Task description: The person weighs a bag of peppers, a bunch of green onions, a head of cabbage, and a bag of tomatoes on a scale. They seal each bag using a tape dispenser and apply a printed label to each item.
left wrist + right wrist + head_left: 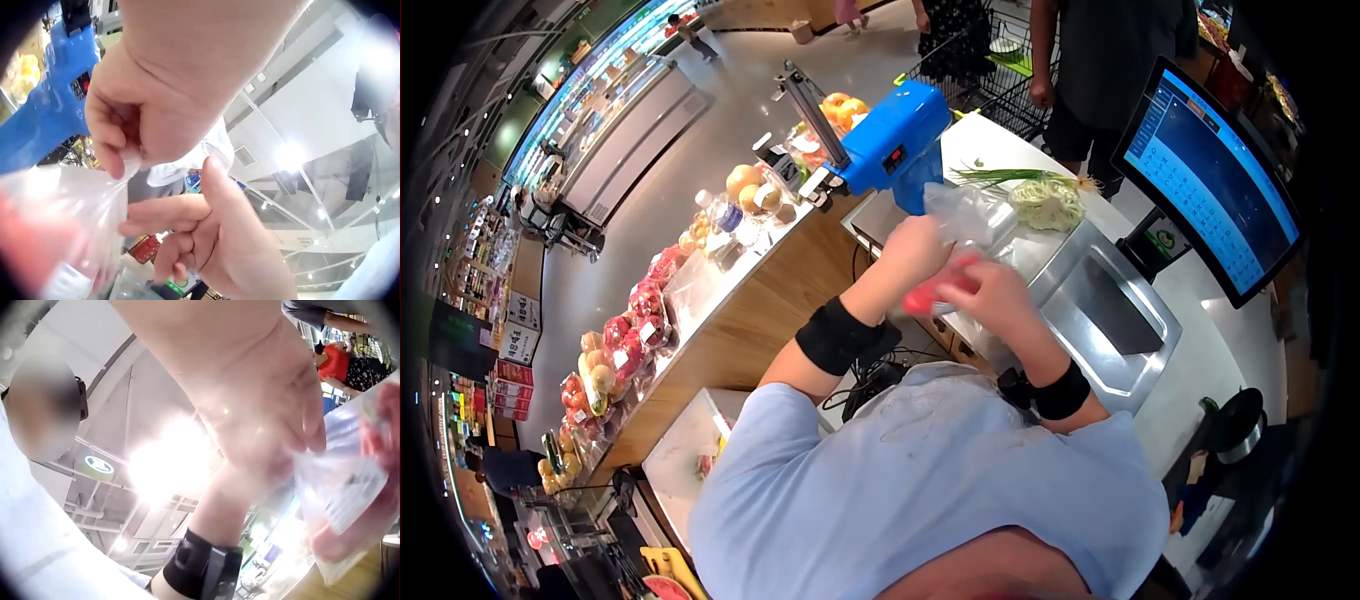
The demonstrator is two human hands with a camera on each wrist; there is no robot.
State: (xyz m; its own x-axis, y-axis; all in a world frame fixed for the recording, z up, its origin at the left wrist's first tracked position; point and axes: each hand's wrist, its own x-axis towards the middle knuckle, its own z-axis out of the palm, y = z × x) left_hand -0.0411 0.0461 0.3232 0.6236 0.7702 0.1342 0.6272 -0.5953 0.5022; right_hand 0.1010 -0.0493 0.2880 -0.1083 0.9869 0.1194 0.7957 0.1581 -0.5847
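My left hand (162,106) pinches the gathered neck of a clear plastic bag (62,231) between curled fingers and thumb. Reddish contents fill the bag, and a white label (356,494) is stuck on its side. Just below, my right hand (225,237) has its thumb raised and its index finger stretched out, the fingertips right at the bag's neck. In the head view, the right hand (997,302) is blurred beside the red of the bag, close to the left hand (912,250). Exactly what the red contents are, I cannot tell.
A blue machine (900,130) with a small red display stands ahead. Cabbage (1048,204) and green onions (1010,176) lie on the white counter beside a steel tray (1152,350). A touchscreen (1210,170) stands at right. Packed fruit (635,330) lines the left ledge.
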